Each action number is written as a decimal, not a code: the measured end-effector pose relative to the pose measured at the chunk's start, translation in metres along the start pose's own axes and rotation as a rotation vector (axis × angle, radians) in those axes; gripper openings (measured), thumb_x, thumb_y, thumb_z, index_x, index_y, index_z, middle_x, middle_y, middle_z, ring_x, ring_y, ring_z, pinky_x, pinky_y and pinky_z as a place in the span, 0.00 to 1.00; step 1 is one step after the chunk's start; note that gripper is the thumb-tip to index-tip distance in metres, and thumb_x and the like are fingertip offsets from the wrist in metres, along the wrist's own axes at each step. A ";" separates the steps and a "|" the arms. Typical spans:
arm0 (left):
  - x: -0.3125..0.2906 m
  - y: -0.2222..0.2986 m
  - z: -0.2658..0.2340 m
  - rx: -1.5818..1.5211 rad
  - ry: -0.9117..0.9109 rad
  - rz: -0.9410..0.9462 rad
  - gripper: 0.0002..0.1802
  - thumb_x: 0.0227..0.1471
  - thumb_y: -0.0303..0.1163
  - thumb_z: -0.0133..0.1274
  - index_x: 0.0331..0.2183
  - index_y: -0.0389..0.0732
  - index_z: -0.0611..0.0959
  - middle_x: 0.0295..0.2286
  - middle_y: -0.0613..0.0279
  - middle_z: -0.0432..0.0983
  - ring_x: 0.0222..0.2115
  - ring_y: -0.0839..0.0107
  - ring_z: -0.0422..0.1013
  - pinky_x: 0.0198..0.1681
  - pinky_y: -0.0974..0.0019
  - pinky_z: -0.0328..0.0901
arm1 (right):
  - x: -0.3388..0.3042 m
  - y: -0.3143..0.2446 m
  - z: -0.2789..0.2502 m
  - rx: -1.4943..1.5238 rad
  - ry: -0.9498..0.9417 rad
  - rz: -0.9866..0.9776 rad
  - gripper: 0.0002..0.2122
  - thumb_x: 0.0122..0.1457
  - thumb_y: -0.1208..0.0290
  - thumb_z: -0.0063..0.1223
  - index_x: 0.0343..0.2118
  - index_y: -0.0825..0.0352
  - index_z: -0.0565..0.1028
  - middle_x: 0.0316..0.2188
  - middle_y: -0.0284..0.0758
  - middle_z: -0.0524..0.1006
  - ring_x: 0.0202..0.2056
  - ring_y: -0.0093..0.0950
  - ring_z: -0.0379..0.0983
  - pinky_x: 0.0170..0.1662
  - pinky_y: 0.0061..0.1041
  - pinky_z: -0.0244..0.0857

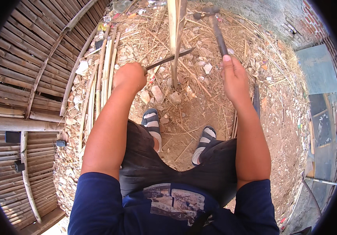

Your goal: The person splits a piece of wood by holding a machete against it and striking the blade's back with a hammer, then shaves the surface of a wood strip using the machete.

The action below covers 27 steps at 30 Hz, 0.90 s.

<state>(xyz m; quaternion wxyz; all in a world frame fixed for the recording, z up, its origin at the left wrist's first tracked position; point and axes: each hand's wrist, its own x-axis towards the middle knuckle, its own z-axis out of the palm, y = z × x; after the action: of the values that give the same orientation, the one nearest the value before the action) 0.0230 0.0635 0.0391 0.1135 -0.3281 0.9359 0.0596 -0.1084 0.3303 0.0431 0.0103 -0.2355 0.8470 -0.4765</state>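
Left hand closed in a fist round the handle of a knife, knuckles up; the blade runs from the fist toward the right and slightly far. Pole stands upright at far centre, split lengthwise, pale wood showing, its foot down among the stones. Blade meets the pole low on its length and crosses it, tip showing past the right side; how deep it sits in the split, cannot tell. Right hand wrapped round the lower handle of a hammer, thumb lying along the shaft; hammer head at the far end, right of the pole and apart from it. Both forearms reach forward from dark blue sleeves. Feet in dark strapped sandals planted apart, near side of the pole, dark trousers above. Long split strips lie together on the left, just beyond the left fist. Straw spreads over the far ground and to the right, with bits of litter; barer soil at near right. Slatted wall closes the left side; a grey wall stands at far right, bluish panels leaning nearer.
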 end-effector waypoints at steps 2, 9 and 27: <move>0.001 0.002 0.000 -0.002 0.000 -0.013 0.14 0.56 0.40 0.57 0.43 0.47 0.89 0.42 0.51 0.83 0.44 0.55 0.80 0.47 0.55 0.75 | 0.002 -0.007 -0.004 0.222 0.152 -0.066 0.20 0.73 0.51 0.40 0.35 0.67 0.71 0.18 0.27 0.68 0.18 0.20 0.62 0.22 0.27 0.56; 0.006 0.008 -0.003 0.001 0.015 0.014 0.14 0.56 0.41 0.58 0.42 0.47 0.89 0.42 0.51 0.84 0.44 0.54 0.80 0.48 0.55 0.74 | -0.006 0.064 0.040 -0.427 -0.152 0.119 0.24 0.72 0.50 0.38 0.38 0.72 0.73 0.26 0.49 0.77 0.30 0.50 0.76 0.37 0.46 0.67; 0.009 0.004 0.010 -0.009 0.009 0.011 0.14 0.56 0.40 0.58 0.42 0.48 0.89 0.42 0.52 0.84 0.43 0.55 0.80 0.47 0.55 0.75 | -0.005 0.065 0.047 -0.354 -0.131 0.074 0.22 0.73 0.50 0.39 0.38 0.69 0.72 0.19 0.38 0.72 0.21 0.34 0.70 0.29 0.37 0.64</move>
<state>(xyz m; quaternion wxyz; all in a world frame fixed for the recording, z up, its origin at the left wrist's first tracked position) 0.0154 0.0630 0.0275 0.1075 -0.3236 0.9379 0.0632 -0.1182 0.3229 -0.0368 0.0412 -0.2326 0.9232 -0.3031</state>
